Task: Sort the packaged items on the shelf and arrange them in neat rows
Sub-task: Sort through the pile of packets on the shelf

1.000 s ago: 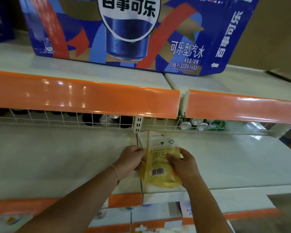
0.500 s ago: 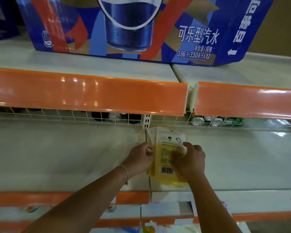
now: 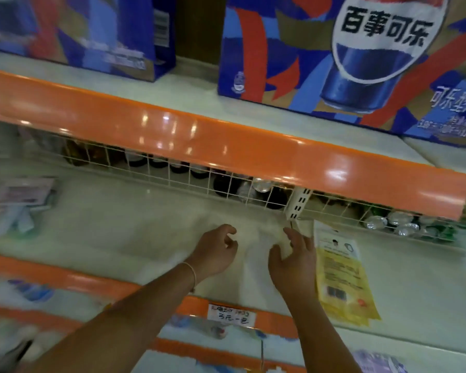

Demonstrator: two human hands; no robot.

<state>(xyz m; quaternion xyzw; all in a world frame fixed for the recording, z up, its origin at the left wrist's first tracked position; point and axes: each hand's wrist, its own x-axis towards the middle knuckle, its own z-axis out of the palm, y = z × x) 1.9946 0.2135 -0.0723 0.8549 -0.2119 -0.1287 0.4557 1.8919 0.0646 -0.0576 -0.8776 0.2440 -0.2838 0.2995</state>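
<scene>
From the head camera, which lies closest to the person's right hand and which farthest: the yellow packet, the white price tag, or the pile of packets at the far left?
From the right hand:
1. Yellow packet, flat on the shelf just right of it.
2. White price tag, on the orange shelf edge below, to its left.
3. Pile of packets, at the shelf's far left, beyond the left hand.

I see two blue printed cardboard cola cartons (image 3: 361, 63) on the upper shelf, drink cans (image 3: 398, 224) behind a white wire grid (image 3: 172, 170), and a handwritten price tag (image 3: 232, 314).
</scene>
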